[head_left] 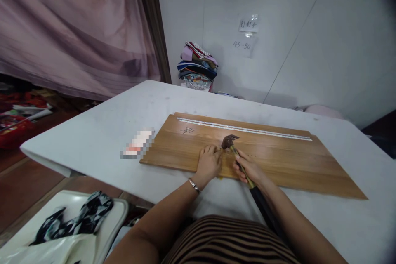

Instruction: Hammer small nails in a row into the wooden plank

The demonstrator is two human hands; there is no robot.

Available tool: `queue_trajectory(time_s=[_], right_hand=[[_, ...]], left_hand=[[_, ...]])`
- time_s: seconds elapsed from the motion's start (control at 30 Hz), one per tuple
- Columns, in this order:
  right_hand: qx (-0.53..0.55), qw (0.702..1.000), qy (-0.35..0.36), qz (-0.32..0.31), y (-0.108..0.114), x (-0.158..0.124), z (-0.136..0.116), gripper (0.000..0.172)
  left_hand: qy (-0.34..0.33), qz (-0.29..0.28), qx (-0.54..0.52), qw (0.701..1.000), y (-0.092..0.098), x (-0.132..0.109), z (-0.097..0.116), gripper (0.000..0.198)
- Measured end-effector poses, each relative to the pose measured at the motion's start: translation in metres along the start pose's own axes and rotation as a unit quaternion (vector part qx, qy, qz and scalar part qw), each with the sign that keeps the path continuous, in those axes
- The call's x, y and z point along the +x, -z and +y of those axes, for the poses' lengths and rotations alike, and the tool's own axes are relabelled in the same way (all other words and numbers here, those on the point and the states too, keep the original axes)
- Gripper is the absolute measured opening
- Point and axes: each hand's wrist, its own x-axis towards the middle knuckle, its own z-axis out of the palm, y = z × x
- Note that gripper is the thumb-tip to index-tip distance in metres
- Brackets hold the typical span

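My right hand [247, 168] grips a claw hammer [229, 142] by its handle, close below the rusty head. The handle's dark lower part slants back towards my body. My left hand [209, 161] rests on the wooden board [284, 161], fingers curled and pressed together right beside the hammer head. Whatever the fingertips pinch is hidden or too small to make out. A small pile of nails [187, 130] lies on the board, farther off and to the left. Several small dark spots [252, 156] mark the wood right of the hammer.
Two long white printed strips [244, 128] run along the board's far side. The board lies on a white table [102, 132], with a blurred-out object [137, 143] left of it. Folded cloths [198, 66] are stacked by the wall. A white chair [119, 210] holding fabric stands at lower left.
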Motion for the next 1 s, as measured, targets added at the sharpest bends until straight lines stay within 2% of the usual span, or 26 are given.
queue_trajectory(time_s=[0.67, 1.0], right_hand=[[-0.004, 1.000, 0.000, -0.004, 0.0003, 0.0043, -0.0009, 0.070], [-0.006, 1.000, -0.001, 0.001, 0.0002, 0.0038, 0.0008, 0.075]], left_hand=[[0.001, -0.001, -0.002, 1.000, 0.0010, -0.0002, 0.0002, 0.026], [0.000, 0.000, 0.002, 1.000, 0.0009, 0.0004, 0.0003, 0.025]])
